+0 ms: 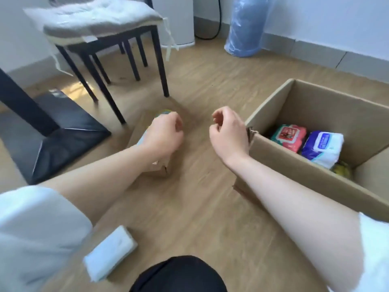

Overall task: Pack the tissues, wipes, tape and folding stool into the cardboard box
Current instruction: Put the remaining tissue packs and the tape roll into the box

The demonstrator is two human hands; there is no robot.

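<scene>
The open cardboard box (280, 150) stands on the floor at the right. Inside it lie a red wipes pack (289, 138), a blue and white tissue pack (322, 148) and something yellow (342, 169) in the near corner. My right hand (228, 133) hovers just left of the box's corner, fingers loosely curled and holding nothing. My left hand (163, 137) curls down over a pale packet with a green-yellow end (166, 112), which lies on a small brown cardboard piece (160, 168). A white tissue pack (110, 252) lies on the floor by my left sleeve.
A black-legged chair (105, 39) with a grey cushion stands at the back left. A black table leg and base (63, 142) sit at the left. A blue plastic-wrapped roll (246, 28) and a white bin (179, 22) stand against the far wall. My dark-clothed knee (179, 275) is at the bottom.
</scene>
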